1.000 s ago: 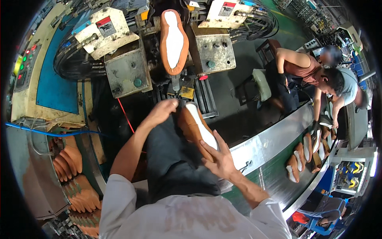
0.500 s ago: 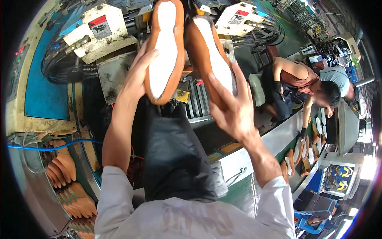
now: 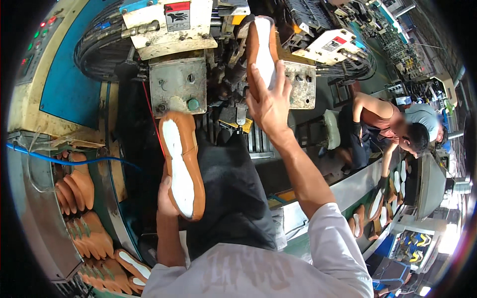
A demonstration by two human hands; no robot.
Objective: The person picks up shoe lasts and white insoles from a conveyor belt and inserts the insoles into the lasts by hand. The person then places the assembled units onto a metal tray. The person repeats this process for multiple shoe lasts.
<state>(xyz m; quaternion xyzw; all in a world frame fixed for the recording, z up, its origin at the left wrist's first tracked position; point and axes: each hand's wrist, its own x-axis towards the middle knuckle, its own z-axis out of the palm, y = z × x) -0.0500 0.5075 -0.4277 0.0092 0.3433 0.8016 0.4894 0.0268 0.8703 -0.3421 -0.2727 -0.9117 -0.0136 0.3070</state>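
My left hand (image 3: 168, 197) is closed round the side of a tan shoe upper (image 3: 197, 180), which stands toe-up by my left thigh. Its white insole bottom faces me, and most of my fingers are hidden behind it. Farther off, my right hand (image 3: 271, 102) grips a second tan shoe upper (image 3: 253, 49) near its lower end, thumb and fingers over the white bottom. That upper's far end reaches in among the parts of a machine (image 3: 178, 84), between its two metal plates. Whether it touches the machine I cannot tell.
At the left, a rack (image 3: 54, 218) holds several tan uppers (image 3: 92, 233) under a blue hose (image 3: 94, 160). A control panel (image 3: 37, 44) stands at far left. On the right, a co-worker (image 3: 372, 119) reaches over a conveyor (image 3: 343, 187) carrying several shoes.
My left hand has drawn its shoe upper away from the machine, down toward my lap. My right hand has pushed the other upper farther in. The view has swung a little to the left.
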